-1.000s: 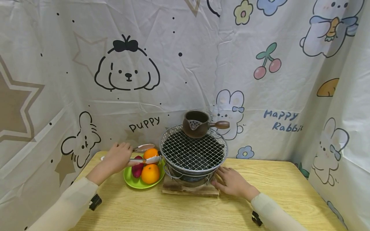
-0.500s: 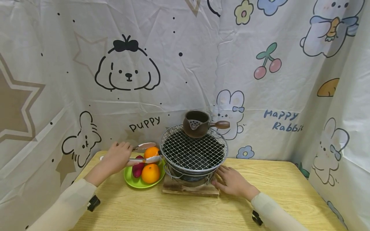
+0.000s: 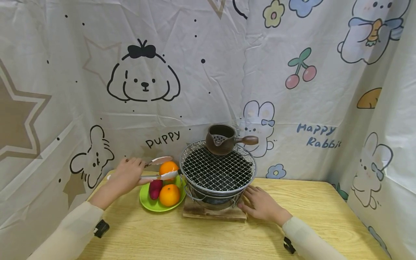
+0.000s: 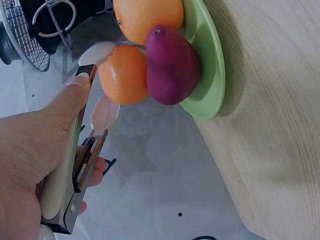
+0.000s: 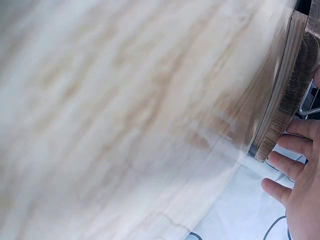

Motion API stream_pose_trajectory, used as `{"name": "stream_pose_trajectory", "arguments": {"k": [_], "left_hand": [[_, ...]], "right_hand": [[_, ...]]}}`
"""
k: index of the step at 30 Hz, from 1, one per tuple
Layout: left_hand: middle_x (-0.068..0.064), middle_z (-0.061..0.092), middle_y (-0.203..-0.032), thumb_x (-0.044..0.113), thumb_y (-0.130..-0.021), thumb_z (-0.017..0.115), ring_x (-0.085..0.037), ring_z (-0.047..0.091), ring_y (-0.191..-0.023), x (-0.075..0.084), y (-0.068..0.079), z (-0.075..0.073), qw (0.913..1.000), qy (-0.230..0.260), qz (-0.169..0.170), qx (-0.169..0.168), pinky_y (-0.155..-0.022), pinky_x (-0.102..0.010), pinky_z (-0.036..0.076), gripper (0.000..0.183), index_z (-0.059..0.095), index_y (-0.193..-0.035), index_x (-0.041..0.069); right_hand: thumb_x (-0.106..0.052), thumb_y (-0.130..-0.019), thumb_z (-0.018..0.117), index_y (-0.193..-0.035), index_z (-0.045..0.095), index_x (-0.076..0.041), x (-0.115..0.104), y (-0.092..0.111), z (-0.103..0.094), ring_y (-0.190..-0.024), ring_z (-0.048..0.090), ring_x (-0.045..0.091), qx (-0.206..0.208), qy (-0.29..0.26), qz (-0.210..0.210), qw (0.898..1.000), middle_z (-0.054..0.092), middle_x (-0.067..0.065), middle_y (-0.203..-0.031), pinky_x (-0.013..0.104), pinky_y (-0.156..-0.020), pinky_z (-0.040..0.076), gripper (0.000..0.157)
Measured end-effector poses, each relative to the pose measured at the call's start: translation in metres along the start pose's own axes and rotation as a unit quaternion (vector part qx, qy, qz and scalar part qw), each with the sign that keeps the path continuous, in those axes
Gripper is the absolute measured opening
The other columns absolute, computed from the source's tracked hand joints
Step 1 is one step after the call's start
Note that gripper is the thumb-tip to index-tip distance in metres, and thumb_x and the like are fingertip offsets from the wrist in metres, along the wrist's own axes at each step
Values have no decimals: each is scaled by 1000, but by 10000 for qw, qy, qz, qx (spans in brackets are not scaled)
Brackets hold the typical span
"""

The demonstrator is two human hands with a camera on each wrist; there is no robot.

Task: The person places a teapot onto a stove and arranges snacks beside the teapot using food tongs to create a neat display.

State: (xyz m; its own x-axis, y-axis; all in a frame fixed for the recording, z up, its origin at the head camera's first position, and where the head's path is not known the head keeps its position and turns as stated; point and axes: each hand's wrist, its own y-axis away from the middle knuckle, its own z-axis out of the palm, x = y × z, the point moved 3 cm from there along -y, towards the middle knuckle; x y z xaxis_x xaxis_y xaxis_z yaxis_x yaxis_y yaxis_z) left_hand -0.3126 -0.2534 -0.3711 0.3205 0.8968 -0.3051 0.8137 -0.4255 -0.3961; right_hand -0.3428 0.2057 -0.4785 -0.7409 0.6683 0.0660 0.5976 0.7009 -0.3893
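My left hand (image 3: 126, 175) grips a pair of tongs (image 4: 75, 175), whose pale scalloped tips stand on either side of the rear orange (image 4: 123, 75). That orange is at the back of a green plate (image 3: 150, 206). Also on the plate are a purple sweet-potato-shaped thing (image 4: 172, 65) and a second orange (image 3: 169, 195) in front. My right hand (image 3: 261, 205) rests with extended fingers against the right end of a wooden board (image 3: 214, 215) under a round grill (image 3: 217, 169). In the right wrist view its fingertips (image 5: 280, 162) lie right at the board's edge.
A brown side-handled pot (image 3: 220, 141) with a strainer spout stands on the back of the grill mesh, its handle pointing right. The grill's left rim is close beside the plate. A patterned curtain (image 3: 208, 72) hangs behind the wooden table (image 3: 208, 238).
My left hand and the tongs have moved slightly left and up, and the rear orange has shifted a little the same way between the tips. My right hand stays still.
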Motion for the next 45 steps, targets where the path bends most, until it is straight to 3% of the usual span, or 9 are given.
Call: {"name": "stream_pose_trajectory", "arguments": {"k": [7,33,45], "left_hand": [[-12,64,-91,57,-84,74,-31,61,-88,-2,2,-7,9998,-111,8,142,-76,-46,46,60,68,-99,-1],[-16,65,-98,55,-88,71,-35,62,-96,-9,8,-13,9999,-37,-165,4,-89,-54,49,61,68,-105,-4],[-17,66,-101,56,-88,71,-37,63,-96,-17,12,-19,9993,119,-318,149,-83,-54,50,65,67,-110,-6]], "right_hand": [[-45,-99,60,-146,54,-8,0,0,-1,-132,58,34,-179,-63,126,9997,61,12,-144,53,-106,49,61],[-45,-98,61,-145,56,-7,0,0,0,-130,59,35,-178,-108,174,9996,61,13,-143,54,-103,50,61],[-48,-101,56,-147,54,-8,1,1,1,-132,58,34,-376,-65,261,9989,60,12,-145,53,-106,49,61]]}}
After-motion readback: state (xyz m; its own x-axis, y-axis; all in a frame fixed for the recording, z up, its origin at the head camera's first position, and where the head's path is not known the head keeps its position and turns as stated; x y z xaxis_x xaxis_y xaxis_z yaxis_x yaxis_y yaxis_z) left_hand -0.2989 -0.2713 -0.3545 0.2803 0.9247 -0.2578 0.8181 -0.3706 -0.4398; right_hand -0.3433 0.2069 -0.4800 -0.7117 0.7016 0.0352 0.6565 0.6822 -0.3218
